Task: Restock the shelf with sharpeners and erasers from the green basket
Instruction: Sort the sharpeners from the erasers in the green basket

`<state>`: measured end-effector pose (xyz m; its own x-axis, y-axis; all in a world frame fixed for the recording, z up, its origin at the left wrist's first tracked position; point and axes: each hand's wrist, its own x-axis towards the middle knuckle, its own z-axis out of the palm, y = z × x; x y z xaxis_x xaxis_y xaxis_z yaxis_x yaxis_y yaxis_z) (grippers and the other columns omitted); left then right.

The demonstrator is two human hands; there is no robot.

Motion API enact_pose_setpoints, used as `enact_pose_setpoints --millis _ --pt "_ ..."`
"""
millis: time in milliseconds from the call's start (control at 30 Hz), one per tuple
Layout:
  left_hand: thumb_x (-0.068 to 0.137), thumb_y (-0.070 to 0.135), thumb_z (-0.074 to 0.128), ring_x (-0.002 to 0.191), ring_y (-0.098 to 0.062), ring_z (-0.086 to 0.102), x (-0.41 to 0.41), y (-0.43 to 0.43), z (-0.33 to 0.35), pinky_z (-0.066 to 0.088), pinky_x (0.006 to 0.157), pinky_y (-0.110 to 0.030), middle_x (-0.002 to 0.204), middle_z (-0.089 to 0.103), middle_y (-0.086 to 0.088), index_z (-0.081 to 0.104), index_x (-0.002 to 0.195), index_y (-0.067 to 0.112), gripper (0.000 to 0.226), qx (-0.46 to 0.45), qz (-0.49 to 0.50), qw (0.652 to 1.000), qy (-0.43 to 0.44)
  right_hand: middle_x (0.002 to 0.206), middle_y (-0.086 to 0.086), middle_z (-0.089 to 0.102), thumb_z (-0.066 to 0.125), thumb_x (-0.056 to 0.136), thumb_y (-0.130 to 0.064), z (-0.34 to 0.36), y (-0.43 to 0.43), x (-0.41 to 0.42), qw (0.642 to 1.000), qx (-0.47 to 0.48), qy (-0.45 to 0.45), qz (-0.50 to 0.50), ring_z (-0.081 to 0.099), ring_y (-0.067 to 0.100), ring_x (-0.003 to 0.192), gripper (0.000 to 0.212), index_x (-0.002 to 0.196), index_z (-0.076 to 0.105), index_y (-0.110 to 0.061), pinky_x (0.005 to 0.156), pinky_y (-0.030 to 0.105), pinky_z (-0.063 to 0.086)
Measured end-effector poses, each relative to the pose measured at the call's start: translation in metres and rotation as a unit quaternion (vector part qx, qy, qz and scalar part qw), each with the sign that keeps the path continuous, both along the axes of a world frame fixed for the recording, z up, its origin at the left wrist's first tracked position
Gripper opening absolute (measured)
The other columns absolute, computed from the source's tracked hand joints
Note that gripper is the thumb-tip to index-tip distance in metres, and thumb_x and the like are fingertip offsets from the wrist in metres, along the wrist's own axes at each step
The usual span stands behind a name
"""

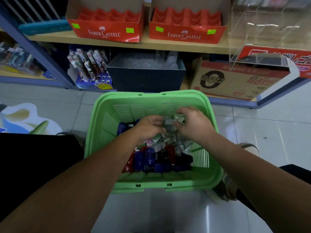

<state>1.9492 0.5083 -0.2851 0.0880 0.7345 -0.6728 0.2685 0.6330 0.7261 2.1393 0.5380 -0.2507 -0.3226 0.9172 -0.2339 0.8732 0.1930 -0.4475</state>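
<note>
Scooping erasers mid green basket, left hand and right hand curled round a clump; cup underneath, leave sharpeners at 6 o'clock, lift slowly toward 12.

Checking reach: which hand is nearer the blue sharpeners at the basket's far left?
Left. The left hand sits just beside the blue sharpeners; the right hand is farther right, gripping erasers.
</note>
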Motion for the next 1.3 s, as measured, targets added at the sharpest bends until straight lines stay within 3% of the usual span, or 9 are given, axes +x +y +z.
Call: enact_pose_setpoints --millis 100,167,333,467,700,867,967,1100,1300 --pt "0.094 0.001 0.069 0.106 -0.021 0.068 -0.027 -0.011 -0.016 0.052 0.084 -0.022 0.126 0.070 -0.010 0.067 0.127 0.011 0.035 0.010 -0.008 0.994 0.104 0.130 0.005 0.067 0.071 0.095 -0.042 -0.015 0.002 -0.011 0.997 -0.016 -0.043 0.069 0.063 0.027 0.116 0.045 0.134 0.064 -0.022 0.095 0.040 0.055" --pt "0.097 -0.004 0.060 0.102 -0.029 0.066 -0.046 -0.021 -0.031 0.049 0.076 -0.018 0.124 0.070 -0.013 0.068 0.124 0.001 0.029 0.031 -0.022 0.982 0.184 0.130 0.003 0.068 0.068 0.096 -0.047 -0.025 0.004 -0.020 0.991 -0.024 -0.061 0.114 0.062 0.025 0.116 0.046 0.135 0.064 -0.024 0.101 0.041 0.052" --pt "0.098 0.002 0.060 0.110 -0.024 0.067 -0.075 -0.048 -0.058 0.056 0.098 -0.039 0.129 0.070 -0.010 0.071 0.128 0.013 0.034 0.016 -0.129 0.946 0.297 0.152 -0.006 0.055 0.061 0.094 -0.063 -0.060 0.005 -0.041 0.955 -0.030 -0.123 0.269 0.040 0.019 0.147 0.048 0.135 0.063 -0.038 0.127 0.053 0.013" --pt "0.097 0.022 0.067 0.098 -0.021 0.067 -0.067 -0.040 -0.067 0.056 0.088 -0.035 0.120 0.071 -0.005 0.070 0.128 0.021 0.031 -0.001 -0.174 0.940 0.295 0.161 -0.004 0.044 0.061 0.091 -0.068 -0.080 -0.002 -0.045 0.938 -0.060 -0.149 0.306 0.023 0.019 0.156 0.068 0.149 0.051 -0.034 0.127 0.059 0.000" --pt "0.099 0.055 0.056 0.092 -0.019 0.067 -0.059 -0.017 -0.070 0.055 0.092 -0.037 0.102 0.071 -0.001 0.068 0.112 0.023 0.036 -0.032 -0.239 0.933 0.267 0.157 -0.009 0.040 0.060 0.078 -0.084 -0.093 0.005 -0.046 0.944 -0.051 -0.163 0.284 0.023 0.021 0.150 0.097 0.159 0.033 -0.037 0.122 0.047 0.012" --pt "0.094 0.064 0.060 0.113 -0.024 0.061 -0.050 -0.017 -0.065 0.046 0.091 -0.031 0.130 0.066 -0.004 0.061 0.134 0.030 0.052 0.000 -0.329 0.898 0.292 0.161 -0.004 0.031 0.060 0.073 -0.088 -0.096 0.005 -0.040 0.932 -0.025 -0.191 0.308 0.022 0.023 0.150 0.101 0.158 0.035 -0.039 0.121 0.046 0.017" --pt "0.093 0.061 0.064 0.129 -0.029 0.046 -0.049 -0.018 -0.063 0.041 0.104 -0.039 0.137 0.054 -0.008 0.054 0.140 0.028 0.058 -0.004 -0.365 0.883 0.294 0.167 -0.003 0.022 0.062 0.074 -0.086 -0.094 0.010 -0.044 0.926 -0.040 -0.201 0.317 0.018 0.024 0.153 0.096 0.157 0.037 -0.044 0.121 0.046 0.017" --pt "0.090 0.054 0.073 0.102 -0.020 0.058 -0.051 -0.015 -0.065 0.045 0.083 -0.031 0.121 0.065 -0.003 0.057 0.133 0.021 0.056 -0.004 -0.366 0.890 0.272 0.165 -0.002 0.025 0.065 0.077 -0.080 -0.091 0.007 -0.045 0.928 -0.044 -0.199 0.311 0.017 0.024 0.153 0.085 0.150 0.047 -0.041 0.120 0.047 0.017" --pt "0.086 0.044 0.080 0.105 -0.020 0.062 -0.056 -0.021 -0.067 0.048 0.085 -0.032 0.124 0.065 0.000 0.060 0.135 0.019 0.059 -0.025 -0.296 0.920 0.255 0.165 0.001 0.031 0.065 0.087 -0.067 -0.089 -0.001 -0.040 0.935 -0.036 -0.160 0.314 0.018 0.026 0.154 0.056 0.133 0.066 -0.035 0.121 0.049 0.014"
